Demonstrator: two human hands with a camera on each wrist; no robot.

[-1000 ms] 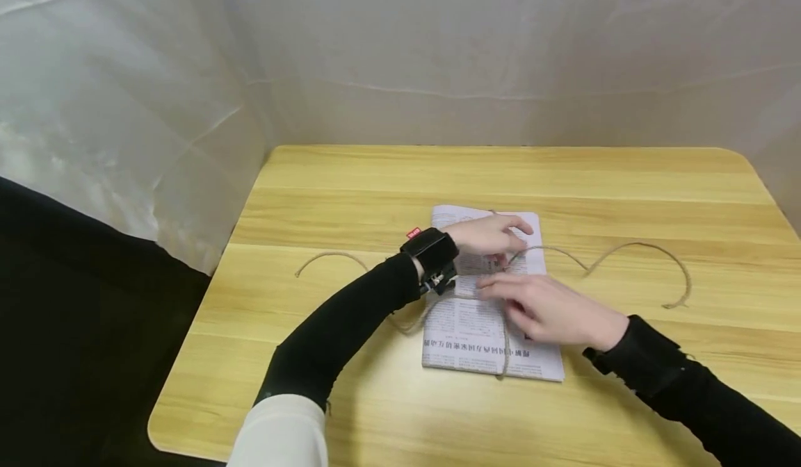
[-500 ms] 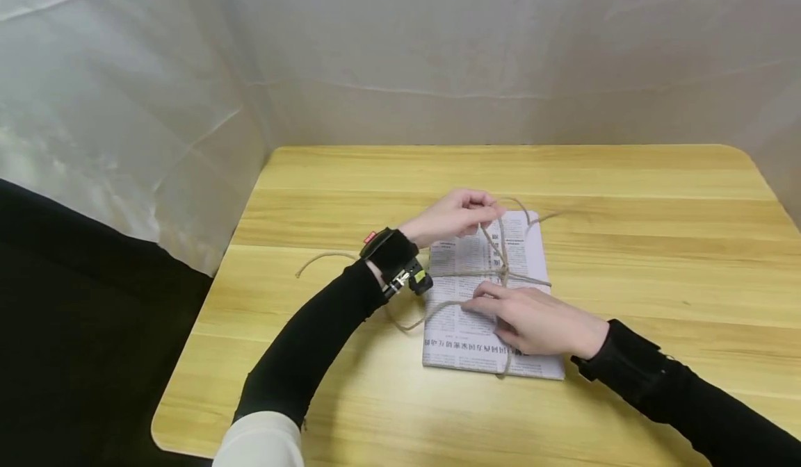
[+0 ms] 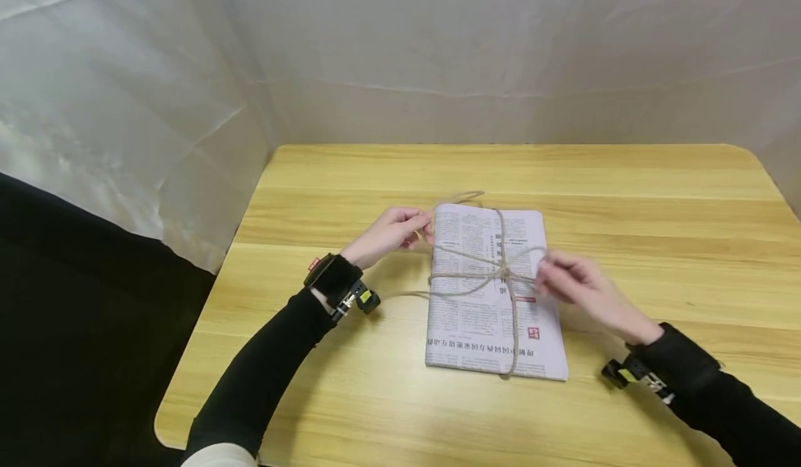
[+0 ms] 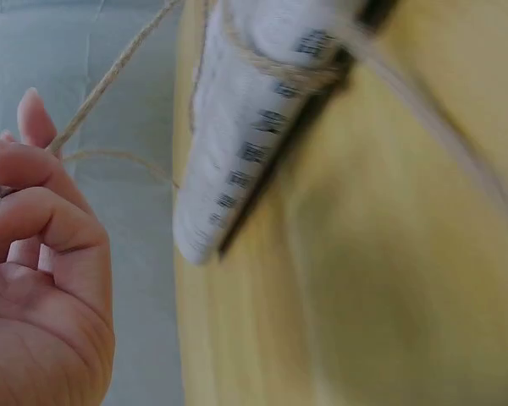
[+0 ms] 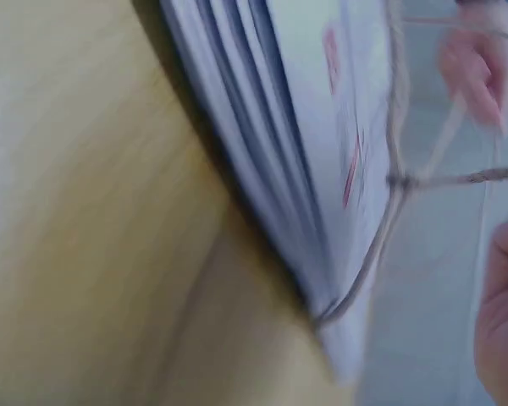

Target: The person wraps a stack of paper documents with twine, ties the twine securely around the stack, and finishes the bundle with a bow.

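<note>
A folded newspaper bundle (image 3: 494, 290) lies flat near the middle of the wooden table (image 3: 350, 175), directly between the two hands. The left hand (image 3: 391, 234) sits just beside the bundle's far left corner, fingers curled, pinching one end of the twine (image 3: 500, 272); the left wrist view shows that strand (image 4: 110, 80) running taut from the fingertips toward the bundle edge (image 4: 245, 152). The right hand (image 3: 578, 283) sits just beside the bundle's right edge at mid-height, fingers curled round the other end of the twine; the strand runs from it to the crossing on top of the paper. The bundle is several sheets thick, seen as stacked layers in the right wrist view (image 5: 262, 178), grey-white with dense print and small red marks. The twine is thin, tan and rough; it wraps the bundle once lengthwise and once crosswise, the two runs meeting at a knot or crossing near the centre of the top face. A slack loop trails off the left side onto the table, and another loop lies past the far edge. The bundle's near edge lies well back from the table's near edge. Bare tabletop shows on every side. White sheeting (image 3: 438, 50) stands behind the table's far and left edges.
</note>
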